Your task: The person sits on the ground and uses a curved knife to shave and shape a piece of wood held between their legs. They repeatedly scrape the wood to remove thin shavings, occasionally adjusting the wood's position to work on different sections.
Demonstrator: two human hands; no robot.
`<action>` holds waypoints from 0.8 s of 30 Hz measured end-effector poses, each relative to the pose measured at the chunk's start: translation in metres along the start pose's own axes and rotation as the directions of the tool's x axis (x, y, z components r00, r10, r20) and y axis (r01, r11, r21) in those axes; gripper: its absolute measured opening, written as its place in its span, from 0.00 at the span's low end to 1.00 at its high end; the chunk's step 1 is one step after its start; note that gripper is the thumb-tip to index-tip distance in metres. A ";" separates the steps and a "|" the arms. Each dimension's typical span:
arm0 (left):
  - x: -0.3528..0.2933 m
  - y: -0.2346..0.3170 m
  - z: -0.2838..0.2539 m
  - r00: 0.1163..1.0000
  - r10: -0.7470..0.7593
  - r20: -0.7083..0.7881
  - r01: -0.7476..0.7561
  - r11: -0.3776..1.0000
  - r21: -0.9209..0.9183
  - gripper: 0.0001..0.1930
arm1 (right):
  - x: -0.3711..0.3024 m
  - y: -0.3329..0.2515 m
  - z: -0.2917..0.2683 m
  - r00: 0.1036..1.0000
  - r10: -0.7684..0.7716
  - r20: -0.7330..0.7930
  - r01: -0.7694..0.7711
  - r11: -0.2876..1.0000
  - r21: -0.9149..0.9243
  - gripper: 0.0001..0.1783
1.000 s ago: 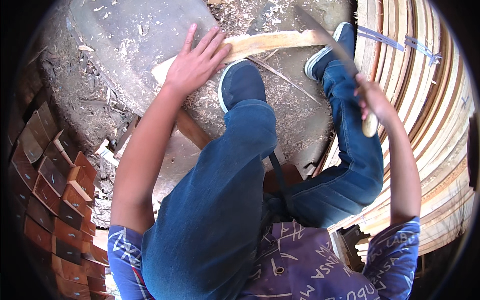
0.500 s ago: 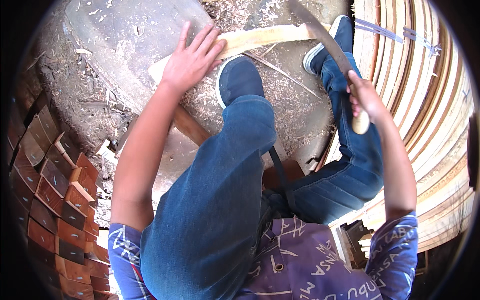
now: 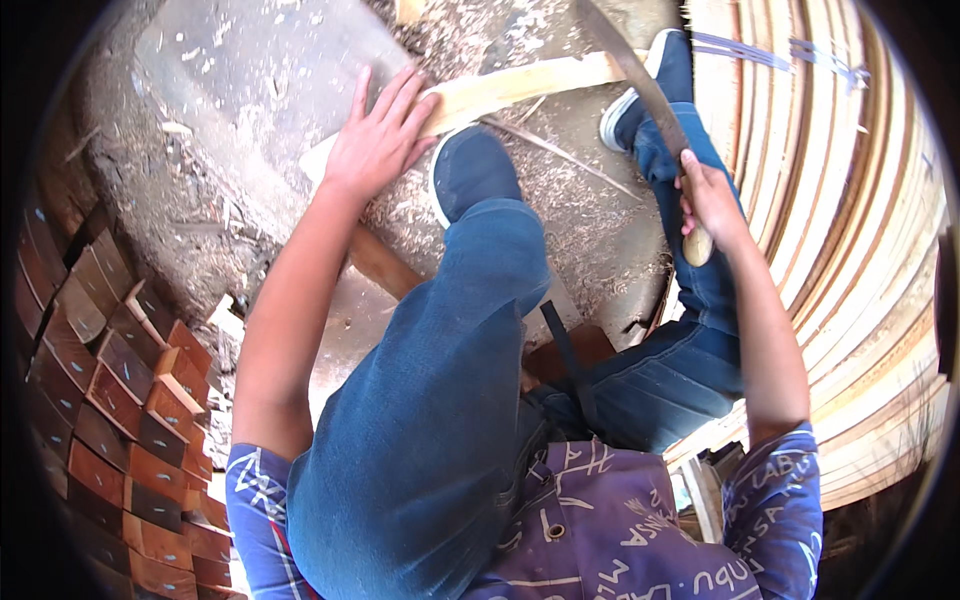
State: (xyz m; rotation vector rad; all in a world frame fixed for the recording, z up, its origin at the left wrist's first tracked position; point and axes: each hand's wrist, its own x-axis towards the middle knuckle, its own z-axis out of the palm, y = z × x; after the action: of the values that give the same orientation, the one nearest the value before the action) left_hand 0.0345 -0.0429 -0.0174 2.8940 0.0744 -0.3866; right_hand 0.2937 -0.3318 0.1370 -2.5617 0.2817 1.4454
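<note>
My right hand [image 3: 708, 203] is wrapped round the pale wooden handle of a machete [image 3: 655, 105]. The long dark blade slants up and to the left, with its tip near the top edge of the picture. It passes over the right end of a pale, slightly curved wooden slat [image 3: 520, 84]; I cannot tell whether it touches the wood. On the left part of this slat my left hand [image 3: 378, 138] lies flat with its fingers spread. My left shoe [image 3: 477, 172] is close against the slat's near side, and my other shoe [image 3: 622, 118] is by its right end.
Tall stacked, curved pale boards [image 3: 790, 190] tied with a purple strap [image 3: 740, 50] stand at the right. Reddish-brown wood blocks [image 3: 110, 430] are piled at the lower left. Shavings and a thin sliver [image 3: 565, 157] lie on the floor. A brown wooden bar [image 3: 383, 262] is under my knee.
My right hand and the machete handle have shifted a little to the left. The left hand keeps its place on the slat, and the whole view has moved slightly.
</note>
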 end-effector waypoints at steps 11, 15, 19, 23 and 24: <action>0.011 -0.016 -0.157 0.976 -0.068 0.208 0.142 0.921 -0.364 0.29 | -0.181 0.064 0.065 0.971 -0.157 0.180 -0.054 0.590 0.806 0.06; -0.023 0.033 -0.306 0.943 -0.005 0.332 0.179 0.850 -0.495 0.28 | -0.228 0.078 0.095 0.947 -0.258 0.190 -0.068 0.418 0.906 0.10; -0.093 0.118 -0.390 0.902 0.204 0.381 0.029 0.851 -0.524 0.24 | -0.265 0.078 0.106 0.926 -0.348 0.148 -0.053 0.267 0.962 0.15; -0.148 0.184 -0.369 0.826 0.375 0.421 0.063 0.681 -0.729 0.27 | -0.315 0.068 0.101 0.879 -0.476 -0.028 0.135 0.193 0.972 0.19; -0.159 0.198 -0.359 0.798 0.399 0.451 0.137 0.609 -0.781 0.31 | -0.326 0.068 0.101 0.846 -0.524 -0.096 0.228 0.193 0.954 0.19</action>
State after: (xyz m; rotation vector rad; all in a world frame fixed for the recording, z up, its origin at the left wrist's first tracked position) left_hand -0.0118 -0.1591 0.4046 1.7666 -0.0763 -0.9385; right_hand 0.0283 -0.3477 0.3606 -1.2541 0.2947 0.8918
